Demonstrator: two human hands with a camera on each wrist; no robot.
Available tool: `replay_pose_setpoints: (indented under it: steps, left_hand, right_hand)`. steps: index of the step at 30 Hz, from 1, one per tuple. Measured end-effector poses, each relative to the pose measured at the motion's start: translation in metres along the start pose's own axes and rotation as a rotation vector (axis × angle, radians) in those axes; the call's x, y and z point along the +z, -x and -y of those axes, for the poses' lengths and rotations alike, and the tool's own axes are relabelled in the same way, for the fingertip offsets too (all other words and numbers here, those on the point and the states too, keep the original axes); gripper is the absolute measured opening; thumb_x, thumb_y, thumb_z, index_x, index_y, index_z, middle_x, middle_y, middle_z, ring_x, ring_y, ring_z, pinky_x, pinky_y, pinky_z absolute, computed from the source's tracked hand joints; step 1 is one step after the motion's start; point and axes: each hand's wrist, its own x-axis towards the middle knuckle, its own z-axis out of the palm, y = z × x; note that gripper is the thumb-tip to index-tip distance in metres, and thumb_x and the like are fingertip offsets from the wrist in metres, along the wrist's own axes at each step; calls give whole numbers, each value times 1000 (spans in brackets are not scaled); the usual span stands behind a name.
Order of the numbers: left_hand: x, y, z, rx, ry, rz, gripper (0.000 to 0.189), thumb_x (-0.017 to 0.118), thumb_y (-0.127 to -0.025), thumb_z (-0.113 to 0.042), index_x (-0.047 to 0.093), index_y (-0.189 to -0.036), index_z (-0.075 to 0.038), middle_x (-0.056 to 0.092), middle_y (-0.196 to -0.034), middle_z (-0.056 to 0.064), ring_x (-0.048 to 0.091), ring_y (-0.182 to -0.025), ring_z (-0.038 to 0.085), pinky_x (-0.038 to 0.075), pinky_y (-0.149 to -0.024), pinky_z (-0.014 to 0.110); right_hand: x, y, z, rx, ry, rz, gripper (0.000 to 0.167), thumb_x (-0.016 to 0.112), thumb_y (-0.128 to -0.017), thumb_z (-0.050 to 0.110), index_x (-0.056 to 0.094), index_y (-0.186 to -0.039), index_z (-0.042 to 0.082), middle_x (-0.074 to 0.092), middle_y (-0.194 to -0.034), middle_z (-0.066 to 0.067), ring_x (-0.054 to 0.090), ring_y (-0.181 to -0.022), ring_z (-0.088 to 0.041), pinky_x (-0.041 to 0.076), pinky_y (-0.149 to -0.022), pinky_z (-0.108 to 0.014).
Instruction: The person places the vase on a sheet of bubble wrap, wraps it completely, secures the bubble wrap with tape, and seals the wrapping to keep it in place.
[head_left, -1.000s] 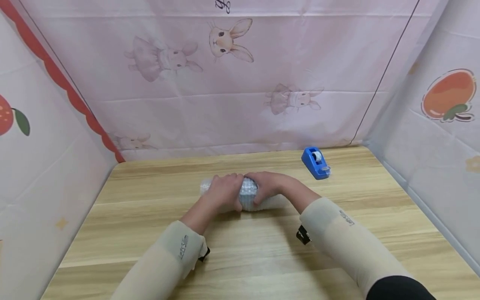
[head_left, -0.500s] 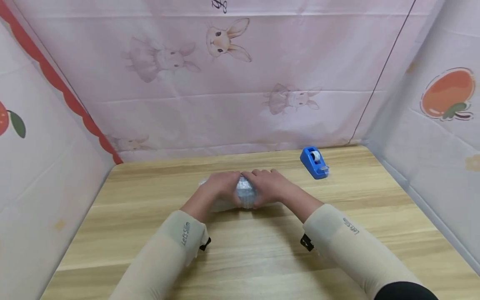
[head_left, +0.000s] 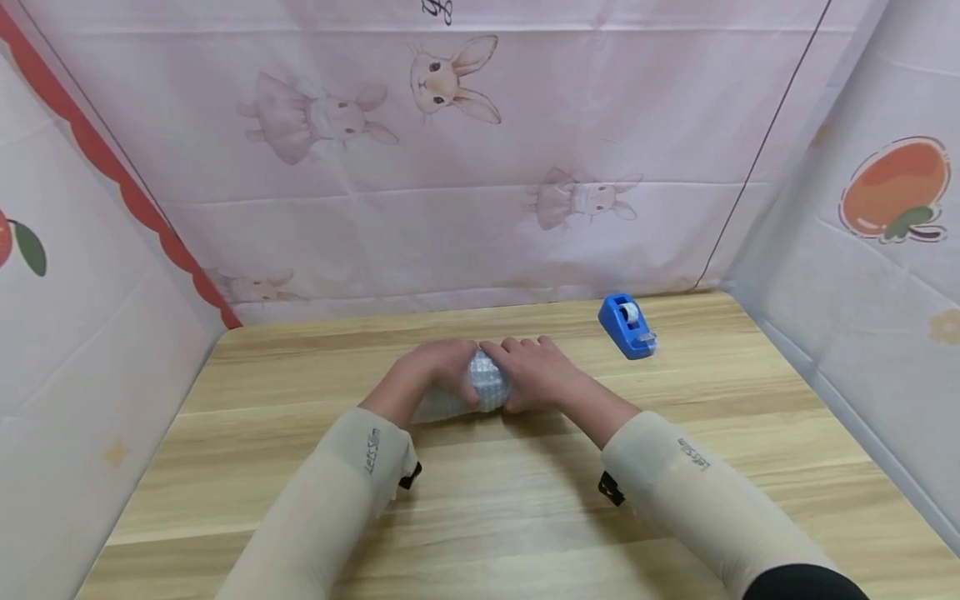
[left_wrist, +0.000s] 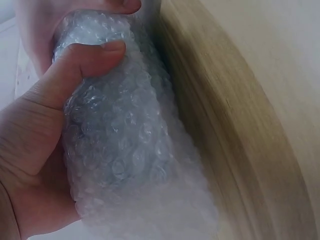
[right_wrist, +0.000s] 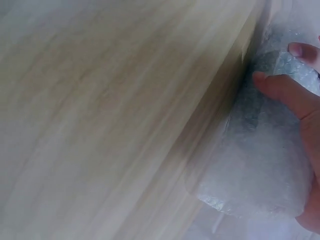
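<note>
A long bundle rolled in clear bubble wrap point(head_left: 489, 383) lies crosswise at mid-table in the head view, with something bluish-grey showing through. My left hand point(head_left: 447, 367) grips it left of its middle, and my right hand point(head_left: 537, 375) grips it just to the right, thumbs on the near side. In the left wrist view, the left thumb point(left_wrist: 95, 60) presses on the bubbled surface point(left_wrist: 120, 135), with part of the other hand beyond. The right wrist view has the right thumb point(right_wrist: 285, 90) on the wrap point(right_wrist: 250, 155). What lies inside is blurred by the bubbles.
A blue tape dispenser point(head_left: 627, 327) with a white roll stands on the wooden table point(head_left: 480, 517), behind and right of my hands. A pink rabbit-print sheet point(head_left: 465, 225) hangs along the back edge, and pale printed sheets flank both sides.
Both hands have shifted on the bundle, the right one with its fingers now laid farther over the top. The wrap's right end has gone from sight behind the right hand. The dispenser stays put.
</note>
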Motion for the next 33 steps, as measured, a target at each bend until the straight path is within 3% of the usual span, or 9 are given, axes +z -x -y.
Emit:
replay_pose_setpoints:
  steps: [5, 9, 17, 25, 30, 33]
  left_hand:
    - [2, 1, 4, -2, 50, -14, 64, 86, -65, -36, 56, -117, -13, 62, -102, -1, 59, -90, 18, 51, -79, 36]
    - [8, 4, 4, 9, 57, -81, 66, 88, -63, -35, 56, -117, -16, 62, -104, -2, 59, -92, 17, 51, -80, 38]
    - [24, 12, -1, -9, -74, -224, 99, 89, -65, -36, 36, -145, -12, 51, -140, 8, 49, -127, 28, 34, -103, 66]
    - [38, 12, 1, 58, -222, -364, 103, 85, -71, -45, 30, -151, -9, 52, -138, 11, 55, -120, 29, 46, -93, 53]
    - [37, 10, 4, 47, -207, -370, 96, 84, -72, -39, 33, -150, -12, 55, -135, 9, 56, -118, 27, 46, -94, 51]
    - [35, 9, 6, 55, -186, -370, 93, 84, -71, -38, 36, -147, -13, 57, -129, 8, 58, -113, 26, 47, -91, 50]
  right_hand:
    - [2, -7, -1, 4, -19, 18, 100, 83, -69, 44, 32, -152, 21, 58, -128, -7, 58, -107, -28, 44, -95, -53]
    - [4, -11, -5, 6, -64, 40, 101, 86, -66, 43, 34, -151, 22, 58, -127, -6, 59, -106, -27, 45, -94, -52]
    - [0, -20, -18, -8, -195, 101, 97, 86, -65, 33, 38, -148, 22, 59, -123, -4, 59, -107, -24, 48, -91, -52]
    - [-7, -31, -26, -69, -381, 204, 91, 84, -67, 15, 40, -146, 14, 59, -124, -3, 57, -107, -20, 48, -92, -38]
    - [-8, -32, -28, -100, -470, 209, 91, 82, -67, 9, 39, -147, 14, 58, -126, -4, 56, -109, -20, 47, -94, -38]
    - [-7, -32, -27, -98, -468, 193, 93, 82, -69, 10, 36, -150, 15, 56, -131, -6, 55, -112, -22, 46, -95, -39]
